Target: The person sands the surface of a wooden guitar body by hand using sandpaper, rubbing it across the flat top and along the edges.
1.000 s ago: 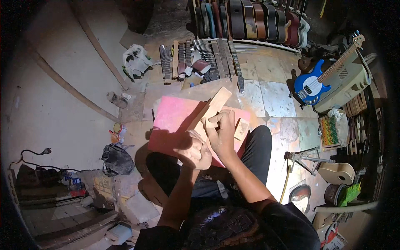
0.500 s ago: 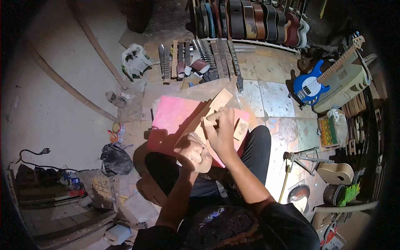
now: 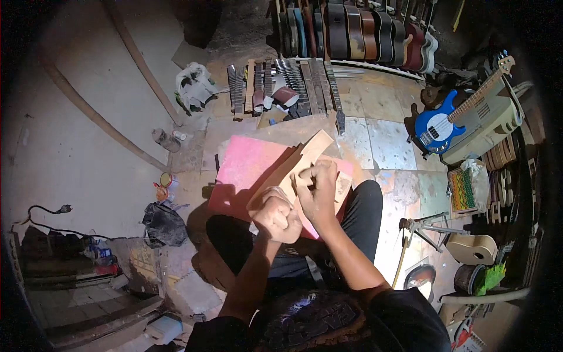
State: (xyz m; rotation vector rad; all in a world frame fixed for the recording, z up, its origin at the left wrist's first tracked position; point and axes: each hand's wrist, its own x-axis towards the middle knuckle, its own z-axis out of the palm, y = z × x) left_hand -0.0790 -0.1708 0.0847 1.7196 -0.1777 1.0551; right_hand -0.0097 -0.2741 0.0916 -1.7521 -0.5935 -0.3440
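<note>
Mid-frame, the left hand [image 3: 275, 217] grasps the wooden piece [image 3: 316, 143]; bracing it firmly should steady work by the curled right hand [image 3: 318, 190], whose hold I cannot tell.

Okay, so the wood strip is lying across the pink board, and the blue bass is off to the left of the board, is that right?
Not quite: in the head view, the blue bass is off to the right of the pink board, not the left. The wood strip does lie across the board.
</note>
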